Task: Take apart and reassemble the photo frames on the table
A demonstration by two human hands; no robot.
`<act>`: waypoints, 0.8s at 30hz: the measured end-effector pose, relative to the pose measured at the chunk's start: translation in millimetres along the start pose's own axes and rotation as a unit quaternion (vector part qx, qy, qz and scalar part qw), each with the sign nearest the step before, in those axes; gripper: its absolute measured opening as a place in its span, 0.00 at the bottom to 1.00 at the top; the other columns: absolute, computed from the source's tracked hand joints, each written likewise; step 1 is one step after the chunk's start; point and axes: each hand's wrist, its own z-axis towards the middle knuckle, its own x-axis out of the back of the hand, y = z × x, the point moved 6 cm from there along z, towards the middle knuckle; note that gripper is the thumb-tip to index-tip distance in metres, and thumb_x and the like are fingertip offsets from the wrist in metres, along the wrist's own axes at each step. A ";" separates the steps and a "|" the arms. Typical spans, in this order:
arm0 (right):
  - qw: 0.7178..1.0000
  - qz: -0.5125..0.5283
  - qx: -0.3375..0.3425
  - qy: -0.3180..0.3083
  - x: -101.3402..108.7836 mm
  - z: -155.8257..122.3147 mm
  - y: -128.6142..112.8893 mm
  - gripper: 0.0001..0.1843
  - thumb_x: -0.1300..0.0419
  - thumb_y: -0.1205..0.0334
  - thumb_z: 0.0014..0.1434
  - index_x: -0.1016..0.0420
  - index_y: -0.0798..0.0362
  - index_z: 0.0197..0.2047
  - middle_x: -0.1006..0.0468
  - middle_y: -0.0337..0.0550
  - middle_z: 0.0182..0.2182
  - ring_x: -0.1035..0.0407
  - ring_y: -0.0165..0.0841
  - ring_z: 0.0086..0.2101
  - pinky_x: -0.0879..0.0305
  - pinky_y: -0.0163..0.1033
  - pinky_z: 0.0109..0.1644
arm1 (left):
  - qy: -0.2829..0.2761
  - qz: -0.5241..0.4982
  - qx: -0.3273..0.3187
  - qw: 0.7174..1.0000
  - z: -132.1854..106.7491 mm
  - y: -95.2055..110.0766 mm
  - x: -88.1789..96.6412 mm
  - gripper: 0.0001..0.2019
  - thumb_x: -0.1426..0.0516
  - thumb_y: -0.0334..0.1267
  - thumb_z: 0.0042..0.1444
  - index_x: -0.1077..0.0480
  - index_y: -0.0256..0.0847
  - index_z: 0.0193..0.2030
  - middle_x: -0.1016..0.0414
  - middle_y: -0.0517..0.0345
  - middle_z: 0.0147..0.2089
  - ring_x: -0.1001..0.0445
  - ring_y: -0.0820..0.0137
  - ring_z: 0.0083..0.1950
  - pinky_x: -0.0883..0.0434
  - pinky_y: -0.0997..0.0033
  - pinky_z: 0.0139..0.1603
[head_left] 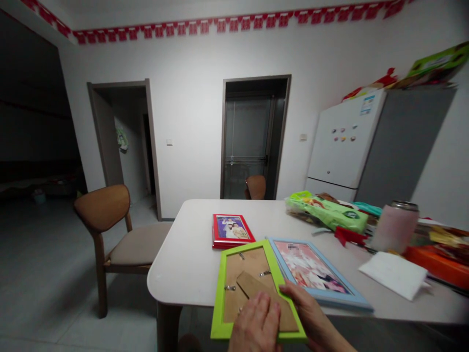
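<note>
A lime-green picture frame [230, 256] lies face down at the near edge of the white table [190, 264], its brown backing and stand facing up. My left hand [256, 325] lies flat on the backing, fingers stretched out. My right hand [311, 313] rests at the frame's right edge, fingers touching it, beside a light-blue frame [315, 271] lying face up with a photo. A red frame [231, 230] with a photo lies further back.
A wooden chair [110, 230] stands left of the table. On the right side lie a green packet [326, 210], a pink tumbler [395, 227], a white paper [394, 274] and an orange box [439, 264]. A white fridge [344, 142] and two doorways stand behind.
</note>
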 end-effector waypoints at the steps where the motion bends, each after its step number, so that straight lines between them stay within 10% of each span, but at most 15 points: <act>1: 1.000 -0.016 -0.010 -0.018 0.9 3.0 4.1 0.19 0.47 0.59 0.41 0.30 0.57 0.38 0.23 0.45 0.30 0.29 0.38 0.30 0.34 0.40 0.35 | 0.018 0.024 -0.008 1.000 -2.1 1.3 -2.6 0.20 0.51 0.37 0.50 0.38 0.33 0.50 0.34 0.45 0.50 0.36 0.60 0.51 0.33 0.65 0.49; 6: 0.974 -0.224 0.030 -0.031 12.7 28.7 12.7 0.22 0.49 0.65 0.39 0.31 0.58 0.40 0.23 0.46 0.33 0.30 0.36 0.34 0.36 0.37 0.39 | 0.060 0.118 -0.036 0.991 -5.8 4.5 -13.8 0.15 0.54 0.38 0.55 0.35 0.37 0.46 0.29 0.52 0.46 0.31 0.65 0.46 0.30 0.72 0.43; 15: 0.817 -0.567 0.105 0.021 26.9 49.7 25.5 0.19 0.51 0.68 0.41 0.29 0.56 0.38 0.24 0.48 0.33 0.31 0.35 0.35 0.39 0.34 0.39 | -0.084 0.122 -0.029 0.989 -9.0 0.6 -44.5 0.16 0.56 0.37 0.57 0.36 0.34 0.48 0.32 0.49 0.49 0.34 0.62 0.50 0.32 0.69 0.46; 20: 0.755 -0.642 0.131 0.035 25.2 54.2 17.7 0.21 0.51 0.66 0.42 0.31 0.60 0.41 0.28 0.52 0.37 0.34 0.36 0.39 0.42 0.35 0.43 | -0.192 -0.012 0.035 0.981 -5.8 -8.8 -34.1 0.20 0.50 0.39 0.51 0.39 0.35 0.51 0.36 0.48 0.53 0.38 0.63 0.54 0.38 0.68 0.53; 24: 0.744 -0.646 0.172 0.007 10.6 59.7 8.1 0.20 0.50 0.68 0.42 0.29 0.58 0.41 0.31 0.49 0.41 0.37 0.34 0.41 0.45 0.33 0.46 | -0.182 -0.041 0.206 0.960 -4.5 -57.4 -5.2 0.25 0.49 0.35 0.48 0.43 0.30 0.54 0.43 0.46 0.57 0.46 0.64 0.58 0.47 0.66 0.58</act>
